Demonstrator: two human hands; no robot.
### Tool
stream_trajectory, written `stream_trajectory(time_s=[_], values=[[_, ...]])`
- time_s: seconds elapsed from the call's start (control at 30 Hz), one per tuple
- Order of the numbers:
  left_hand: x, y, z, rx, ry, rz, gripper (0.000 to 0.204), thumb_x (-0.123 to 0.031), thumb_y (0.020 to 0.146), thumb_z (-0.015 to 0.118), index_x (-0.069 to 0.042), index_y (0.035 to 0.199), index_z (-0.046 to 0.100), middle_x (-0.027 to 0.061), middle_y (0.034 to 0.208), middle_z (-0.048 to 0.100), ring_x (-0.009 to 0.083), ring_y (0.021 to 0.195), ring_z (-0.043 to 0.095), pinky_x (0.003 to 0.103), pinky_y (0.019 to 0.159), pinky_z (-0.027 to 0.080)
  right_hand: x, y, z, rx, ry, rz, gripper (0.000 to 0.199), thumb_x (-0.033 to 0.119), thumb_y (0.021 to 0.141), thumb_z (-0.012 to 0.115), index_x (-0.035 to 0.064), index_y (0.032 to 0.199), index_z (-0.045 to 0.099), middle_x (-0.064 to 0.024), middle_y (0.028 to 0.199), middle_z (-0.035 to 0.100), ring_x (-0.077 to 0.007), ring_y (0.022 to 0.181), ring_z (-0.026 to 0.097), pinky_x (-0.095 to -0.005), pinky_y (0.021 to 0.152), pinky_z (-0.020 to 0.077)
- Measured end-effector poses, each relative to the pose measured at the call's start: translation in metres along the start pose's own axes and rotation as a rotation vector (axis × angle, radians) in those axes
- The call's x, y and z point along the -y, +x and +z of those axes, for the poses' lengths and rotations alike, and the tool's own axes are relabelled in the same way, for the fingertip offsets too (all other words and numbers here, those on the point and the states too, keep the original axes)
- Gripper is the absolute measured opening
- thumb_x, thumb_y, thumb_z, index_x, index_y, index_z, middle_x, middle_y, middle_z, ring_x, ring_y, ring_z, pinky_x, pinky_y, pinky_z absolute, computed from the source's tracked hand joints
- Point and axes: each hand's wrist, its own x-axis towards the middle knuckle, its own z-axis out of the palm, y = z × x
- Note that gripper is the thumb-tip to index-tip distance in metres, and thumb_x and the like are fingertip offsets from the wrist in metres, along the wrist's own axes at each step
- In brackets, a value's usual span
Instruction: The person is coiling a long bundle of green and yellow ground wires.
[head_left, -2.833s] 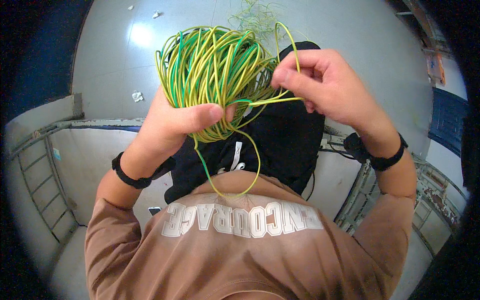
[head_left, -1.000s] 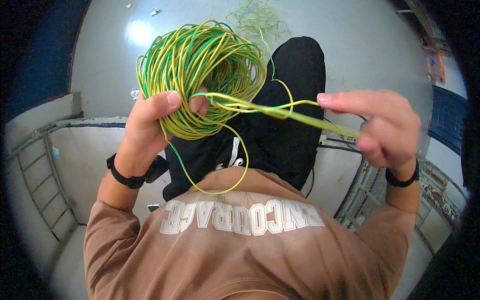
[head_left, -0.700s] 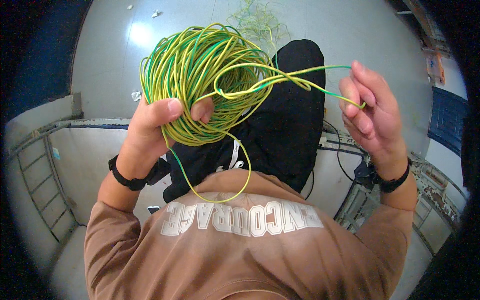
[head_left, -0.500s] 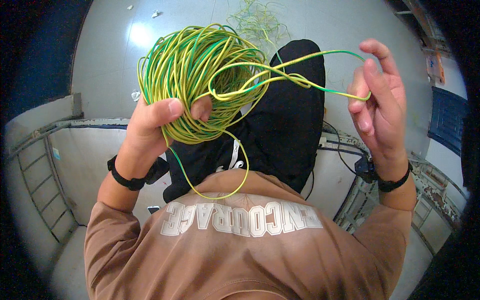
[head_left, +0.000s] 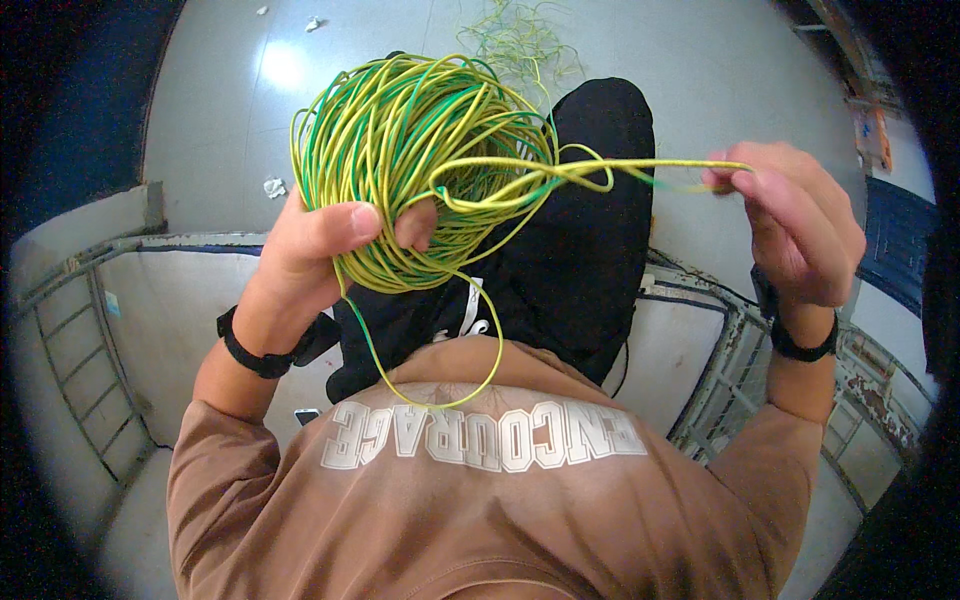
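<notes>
A thick coil of green-and-yellow wire point(head_left: 400, 130) is held up in front of me, above my lap. My left hand point(head_left: 320, 240) grips its near side, thumb outside and fingertips showing in the coil's opening. From that opening a looped strand point(head_left: 640, 163) runs out to the right. My right hand point(head_left: 790, 210) pinches the strand's far end between thumb and fingers, and the wire is drawn nearly straight there. A loose loop of the same wire point(head_left: 500, 350) hangs from the coil's near side, down over my shirt.
A tangle of thin green-yellow strands point(head_left: 520, 45) lies on the grey floor point(head_left: 390, 25) beyond my black-trousered knee point(head_left: 605, 130). White scraps point(head_left: 274, 187) are scattered on the floor. Metal frames point(head_left: 90, 350) stand at both sides, and a phone-like object point(head_left: 307, 415) sits by my left side.
My right hand has moved right and closed into a pinch, pulling the wide wire loop narrow and taut. The coil has shifted slightly right in my left hand.
</notes>
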Motion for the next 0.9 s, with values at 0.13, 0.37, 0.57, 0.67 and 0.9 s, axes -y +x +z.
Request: stream_trajectory(time_s=[0.13, 0.37, 0.57, 0.67, 0.9], values=[[0.001, 0.004, 0.000, 0.022, 0.028, 0.000, 0.061, -0.035, 0.075, 0.073, 0.002, 0.119, 0.051, 0.0083, 0.081, 0.061, 0.0169, 0.075, 0.059, 0.030, 0.070, 0.049, 0.005, 0.007, -0.013, 0.126, -0.037, -0.052, 0.029, -0.004, 0.081, 0.067, 0.0008, 0.109, 0.065, -0.0179, 0.096, 0.067, -0.0207, 0.073, 0.064, -0.0282, 0.063, 0.0532], [0.001, 0.002, -0.001, 0.039, 0.044, -0.002, 0.060, -0.035, 0.076, 0.072, 0.001, 0.119, 0.050, 0.0085, 0.081, 0.061, 0.0167, 0.074, 0.059, 0.029, 0.068, 0.048, -0.015, 0.002, -0.001, 0.144, -0.228, -0.213, 0.034, 0.005, 0.078, 0.066, -0.0053, 0.110, 0.067, -0.0128, 0.096, 0.065, -0.0203, 0.068, 0.058, -0.0305, 0.057, 0.0463], [0.001, 0.006, 0.007, 0.055, 0.034, -0.052, 0.059, -0.033, 0.075, 0.072, 0.001, 0.119, 0.051, 0.0083, 0.081, 0.060, 0.0162, 0.073, 0.058, 0.029, 0.067, 0.047, 0.005, 0.006, -0.010, 0.148, -0.211, -0.179, 0.037, 0.007, 0.072, 0.068, -0.0036, 0.107, 0.068, -0.0062, 0.077, 0.056, -0.0166, 0.055, 0.045, -0.0304, 0.045, 0.0318], [0.001, 0.004, 0.006, 0.037, 0.064, -0.061, 0.058, -0.033, 0.076, 0.072, 0.001, 0.118, 0.051, 0.0082, 0.081, 0.060, 0.0161, 0.073, 0.058, 0.029, 0.067, 0.047, 0.012, 0.010, -0.011, 0.192, -0.244, -0.208, 0.034, 0.013, 0.074, 0.068, -0.0016, 0.104, 0.068, -0.0051, 0.073, 0.051, -0.0165, 0.054, 0.043, -0.0306, 0.045, 0.0307], [0.001, 0.010, 0.006, 0.081, 0.075, -0.054, 0.057, -0.033, 0.077, 0.070, 0.001, 0.118, 0.051, 0.0077, 0.081, 0.060, 0.0159, 0.073, 0.057, 0.029, 0.066, 0.048, 0.010, 0.023, -0.026, 0.336, -0.450, -0.334, 0.031, 0.028, 0.079, 0.068, 0.0029, 0.098, 0.069, -0.0023, 0.064, 0.040, -0.0165, 0.051, 0.039, -0.0309, 0.044, 0.0281]])
